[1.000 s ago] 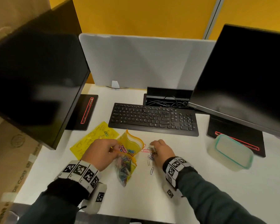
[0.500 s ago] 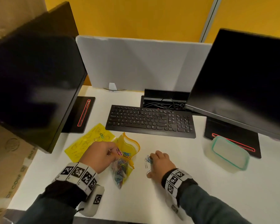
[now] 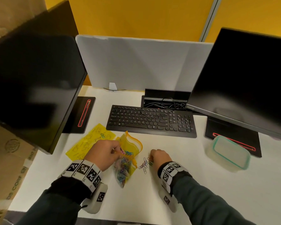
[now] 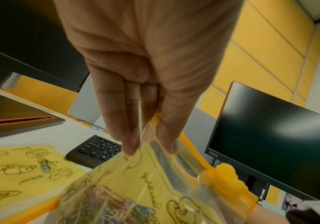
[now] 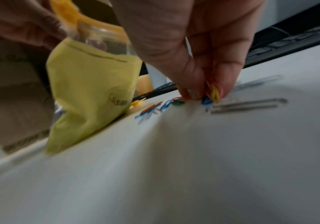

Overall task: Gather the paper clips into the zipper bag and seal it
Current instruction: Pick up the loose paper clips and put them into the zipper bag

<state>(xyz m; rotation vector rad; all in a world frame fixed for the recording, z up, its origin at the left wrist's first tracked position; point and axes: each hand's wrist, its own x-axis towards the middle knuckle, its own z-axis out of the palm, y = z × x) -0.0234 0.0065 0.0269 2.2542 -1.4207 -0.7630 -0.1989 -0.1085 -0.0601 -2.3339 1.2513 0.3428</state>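
Observation:
A yellow zipper bag [image 3: 126,161] half full of coloured paper clips stands on the white desk, its mouth gaping. My left hand [image 3: 102,153] pinches the bag's top edge [image 4: 151,130] between fingers and thumb; the orange slider [image 4: 226,178] sits at one end of the zip. My right hand [image 3: 159,157] is on the desk just right of the bag, fingertips pinching a few clips [image 5: 213,94]. Loose clips [image 3: 144,164] lie on the desk beside that hand, also in the right wrist view [image 5: 155,108].
A second yellow bag [image 3: 91,142] lies flat at the left with a clip [image 4: 45,164] on it. A black keyboard [image 3: 151,120] sits behind, monitors hang left [image 3: 31,88] and right [image 3: 243,78], and a lidded plastic container [image 3: 228,152] stands at the right.
My right hand has drawn back toward me along the desk, dragging the loose clips into a tighter bunch beside the bag. The left hand keeps its hold on the bag.

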